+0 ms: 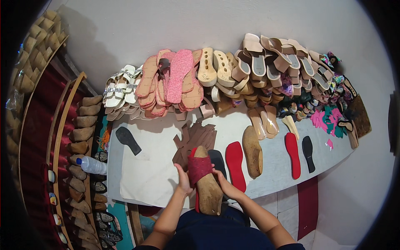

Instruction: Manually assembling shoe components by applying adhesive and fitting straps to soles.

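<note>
- The wooden shoe last (211,197), with a dark red strap (200,168) wrapped across it, is held up over the near edge of the table (143,177), just in front of the person.
- The left hand (184,181) grips its left side at the strap, fingers partly spread.
- The right hand (225,183) has bent fingers closed against its right side; some fingertips are hidden.
- Just beyond lies a heap of brown strips (200,135).
- To the right, a red sole (235,166) lies beside a bare wooden last (252,152).
- Farther right, a narrower red sole (293,156) lies near a slim black sole (308,154).
- Along the far side, white sandals (121,89), pink soles (181,77) and beige sandals (257,56) are piled left to right.
- A water bottle (93,165) lies at the left.
</note>
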Available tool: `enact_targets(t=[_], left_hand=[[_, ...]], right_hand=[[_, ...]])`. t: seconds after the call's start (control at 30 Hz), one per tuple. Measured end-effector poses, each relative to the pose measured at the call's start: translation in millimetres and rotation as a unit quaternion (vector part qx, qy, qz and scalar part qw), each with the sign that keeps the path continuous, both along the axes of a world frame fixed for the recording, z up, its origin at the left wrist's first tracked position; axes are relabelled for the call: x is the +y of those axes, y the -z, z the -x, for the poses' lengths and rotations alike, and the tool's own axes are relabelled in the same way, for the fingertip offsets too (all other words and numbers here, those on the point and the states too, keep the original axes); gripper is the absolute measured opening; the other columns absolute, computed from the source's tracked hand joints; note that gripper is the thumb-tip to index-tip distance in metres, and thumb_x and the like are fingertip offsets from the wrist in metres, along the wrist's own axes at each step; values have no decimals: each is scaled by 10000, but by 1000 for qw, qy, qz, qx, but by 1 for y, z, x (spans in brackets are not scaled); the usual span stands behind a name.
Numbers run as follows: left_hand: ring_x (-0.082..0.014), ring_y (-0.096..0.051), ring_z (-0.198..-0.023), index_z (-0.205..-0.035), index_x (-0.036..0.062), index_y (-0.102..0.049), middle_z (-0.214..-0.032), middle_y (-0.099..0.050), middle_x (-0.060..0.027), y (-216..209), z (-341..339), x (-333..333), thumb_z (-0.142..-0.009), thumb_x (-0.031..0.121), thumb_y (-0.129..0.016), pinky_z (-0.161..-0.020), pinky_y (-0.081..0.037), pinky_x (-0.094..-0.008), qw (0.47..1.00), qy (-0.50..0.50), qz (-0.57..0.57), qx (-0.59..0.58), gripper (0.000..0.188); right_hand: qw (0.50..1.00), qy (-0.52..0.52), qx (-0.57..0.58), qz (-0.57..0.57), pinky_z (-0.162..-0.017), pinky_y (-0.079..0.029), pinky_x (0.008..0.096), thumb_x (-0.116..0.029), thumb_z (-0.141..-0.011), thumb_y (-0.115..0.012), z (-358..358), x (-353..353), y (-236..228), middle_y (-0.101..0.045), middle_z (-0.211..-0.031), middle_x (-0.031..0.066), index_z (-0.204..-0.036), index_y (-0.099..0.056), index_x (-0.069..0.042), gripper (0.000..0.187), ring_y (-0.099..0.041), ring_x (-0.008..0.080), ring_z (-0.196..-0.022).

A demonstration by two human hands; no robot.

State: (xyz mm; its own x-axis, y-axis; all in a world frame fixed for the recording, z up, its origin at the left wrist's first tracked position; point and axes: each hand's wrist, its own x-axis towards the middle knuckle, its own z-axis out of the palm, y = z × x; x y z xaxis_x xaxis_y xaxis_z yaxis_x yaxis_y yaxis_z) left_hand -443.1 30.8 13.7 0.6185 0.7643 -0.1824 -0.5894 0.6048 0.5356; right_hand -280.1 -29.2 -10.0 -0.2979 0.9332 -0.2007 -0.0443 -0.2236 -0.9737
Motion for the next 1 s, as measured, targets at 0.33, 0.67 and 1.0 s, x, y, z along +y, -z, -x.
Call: enact_targets(t=[0.33,0.67,1.0], left_hand=[[-303,-568,-873,-1171,-3,-381,-1044,-527,-184,1,-3,13,-762,696,-285,-756,-474,-417,977,-128,-98,142,816],[-346,-540,-872,-1203,-7,-357,-1031,-514,-188,-52,8,80,-612,826,-297,-791,-444,-454,974,-80,-39,-208,1023],[-375,-542,-848,-1204,-18,-354,-1024,-501,-215,-33,-63,54,-674,766,-326,-776,-440,-488,968,69,74,-229,946]], right_hand=[[992,21,110,53,-995,-240,329,-290,-789,-618,21,-33,-39,-295,-1275,172,-1343,-129,-23,785,-277,232,-1215],[984,104,126,75,-943,-302,318,-252,-742,-657,-59,-55,-54,-456,-1149,116,-1278,-312,21,693,-423,203,-1087],[889,450,-77,-42,-907,-342,316,-127,-733,-599,-187,-57,-31,-472,-1140,139,-1243,-355,1,579,-452,217,-1059]])
